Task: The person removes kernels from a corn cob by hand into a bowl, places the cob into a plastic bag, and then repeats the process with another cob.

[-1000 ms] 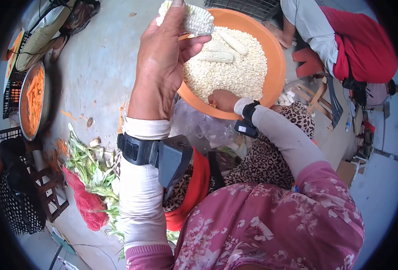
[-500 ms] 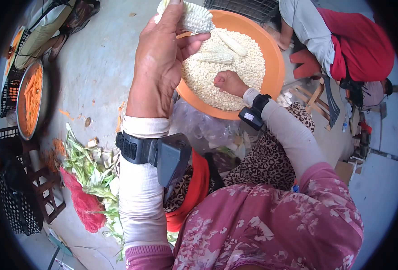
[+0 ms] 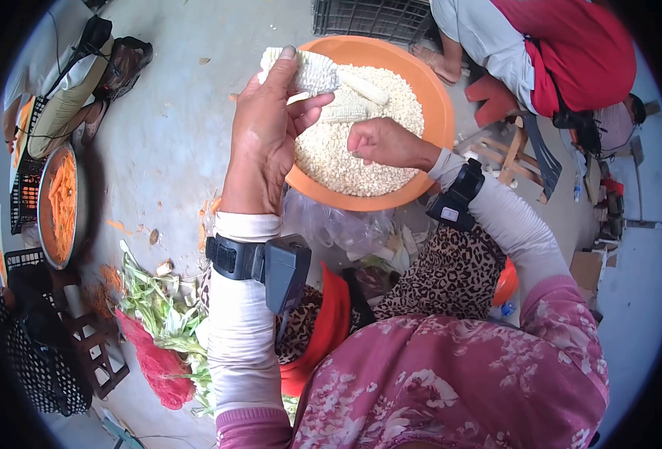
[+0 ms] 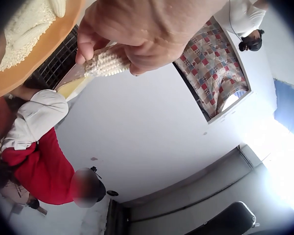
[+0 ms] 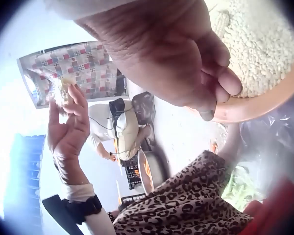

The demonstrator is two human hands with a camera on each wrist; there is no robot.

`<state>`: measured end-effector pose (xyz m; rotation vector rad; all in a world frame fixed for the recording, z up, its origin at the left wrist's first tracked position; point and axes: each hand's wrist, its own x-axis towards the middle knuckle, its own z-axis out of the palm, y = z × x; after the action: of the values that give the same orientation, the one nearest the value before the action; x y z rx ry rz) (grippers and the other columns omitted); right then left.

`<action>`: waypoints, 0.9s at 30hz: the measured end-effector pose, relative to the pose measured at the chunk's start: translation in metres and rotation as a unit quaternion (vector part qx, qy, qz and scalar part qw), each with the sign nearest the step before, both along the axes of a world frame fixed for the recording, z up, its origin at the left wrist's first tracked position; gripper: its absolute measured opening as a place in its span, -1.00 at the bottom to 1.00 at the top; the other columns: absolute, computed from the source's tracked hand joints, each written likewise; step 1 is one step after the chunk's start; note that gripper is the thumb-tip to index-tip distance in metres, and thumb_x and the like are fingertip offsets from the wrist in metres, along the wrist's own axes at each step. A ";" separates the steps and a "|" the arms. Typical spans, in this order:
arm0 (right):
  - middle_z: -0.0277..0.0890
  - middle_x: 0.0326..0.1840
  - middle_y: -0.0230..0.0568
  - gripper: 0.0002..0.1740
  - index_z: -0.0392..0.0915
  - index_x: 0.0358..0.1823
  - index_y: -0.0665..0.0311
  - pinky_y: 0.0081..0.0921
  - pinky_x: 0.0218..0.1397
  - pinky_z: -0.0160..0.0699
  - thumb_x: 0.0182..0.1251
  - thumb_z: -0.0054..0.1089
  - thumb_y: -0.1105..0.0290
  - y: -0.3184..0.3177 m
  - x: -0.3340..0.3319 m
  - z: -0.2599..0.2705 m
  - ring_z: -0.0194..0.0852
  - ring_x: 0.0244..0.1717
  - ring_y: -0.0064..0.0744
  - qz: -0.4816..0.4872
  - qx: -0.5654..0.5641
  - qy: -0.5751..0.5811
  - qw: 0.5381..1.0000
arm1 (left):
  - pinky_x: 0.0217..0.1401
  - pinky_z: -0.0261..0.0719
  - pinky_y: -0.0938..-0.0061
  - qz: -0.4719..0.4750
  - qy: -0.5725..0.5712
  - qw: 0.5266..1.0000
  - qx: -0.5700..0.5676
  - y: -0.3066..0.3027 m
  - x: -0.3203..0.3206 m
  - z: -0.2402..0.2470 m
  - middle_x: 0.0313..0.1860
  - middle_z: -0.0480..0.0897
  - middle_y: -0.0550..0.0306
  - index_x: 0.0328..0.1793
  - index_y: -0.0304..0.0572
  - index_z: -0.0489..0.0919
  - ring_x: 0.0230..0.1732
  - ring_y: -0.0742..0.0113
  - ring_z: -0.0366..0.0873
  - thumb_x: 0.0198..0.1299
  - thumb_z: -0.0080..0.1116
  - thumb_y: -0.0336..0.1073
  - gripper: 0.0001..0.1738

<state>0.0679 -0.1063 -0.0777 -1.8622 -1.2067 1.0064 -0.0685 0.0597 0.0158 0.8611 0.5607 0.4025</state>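
Observation:
My left hand grips a pale corn cob between thumb and fingers, raised over the left side of an orange basin. Rows of whitish kernels show on this cob in the left wrist view. Loose white corn kernels fill the basin, with a whole cob and another cob lying on them. Above the kernels, to the right of the raised cob, is my right hand. Its fingers are curled in toward the palm, and nothing shows in them in the right wrist view.
Green corn husks and a red mesh bag lie on the floor at left. A metal bowl of orange strips stands farther left. Another person in red and white sits beyond the basin, near a small wooden stool.
My right hand has lifted from the kernels near the basin's front rim and come up toward the cob. The left hand keeps its grip on the cob. The head view has shifted slightly.

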 end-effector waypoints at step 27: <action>0.45 -0.09 -0.17 -0.51 0.34 0.10 0.47 -0.59 -0.04 0.47 0.10 0.18 0.53 -0.021 0.020 0.087 0.45 -0.10 -0.52 -0.164 0.195 0.176 0.951 | -0.30 0.59 0.62 -0.149 -0.003 0.989 -0.002 -0.045 0.056 -0.021 -0.24 0.62 0.13 0.03 -0.19 0.46 -0.29 0.43 0.60 0.36 -0.14 0.03 -0.56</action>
<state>0.0881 -0.1270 0.0093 -1.4359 -0.7815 0.8015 -0.0122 0.0150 -0.0053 0.9231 0.4180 0.1315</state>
